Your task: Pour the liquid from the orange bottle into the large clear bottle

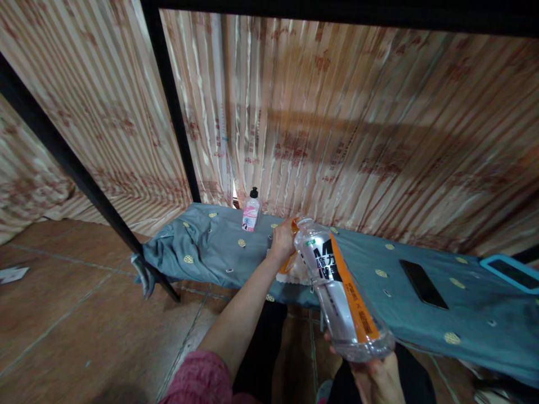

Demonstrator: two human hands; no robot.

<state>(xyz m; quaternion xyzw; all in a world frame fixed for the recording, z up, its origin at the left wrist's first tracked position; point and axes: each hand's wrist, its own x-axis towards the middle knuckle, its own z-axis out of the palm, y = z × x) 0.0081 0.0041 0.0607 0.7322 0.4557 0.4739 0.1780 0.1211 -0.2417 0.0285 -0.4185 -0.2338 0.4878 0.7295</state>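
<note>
**Clear bottle held at both ends above a blue-sheeted bed**

The right hand (381, 376) grips the base of a clear plastic bottle (341, 292), its fingers curled around the bottom from below at the lower edge of the view. The bottle is tilted, base towards the person and neck pointing away and to the left; it has an orange, black and white label and looks empty or nearly so. The left hand (283, 238) is closed around the neck end of the bottle, where an orange cap (295, 224) shows just beside the fingers. The left forearm stretches forward from a pink sleeve (197, 379). Just under the left hand, partly hidden by the bottle, is something pale and orange that I cannot identify.

The bottle hangs in the air over the near edge of the bed (219, 247), which is covered in a grey-blue sheet with small yellow motifs. On the bed, well apart from the hands, a small pink-labelled bottle with a black top (250, 212) stands upright near the curtain (357, 129). To the right, a dark phone (423, 283) lies flat on the sheet, and farther right a device in a light-blue case (509, 273) lies at the frame edge. A black metal frame (168, 95) runs up beside the striped curtain, and the floor (76, 314) is brown tile.
</note>
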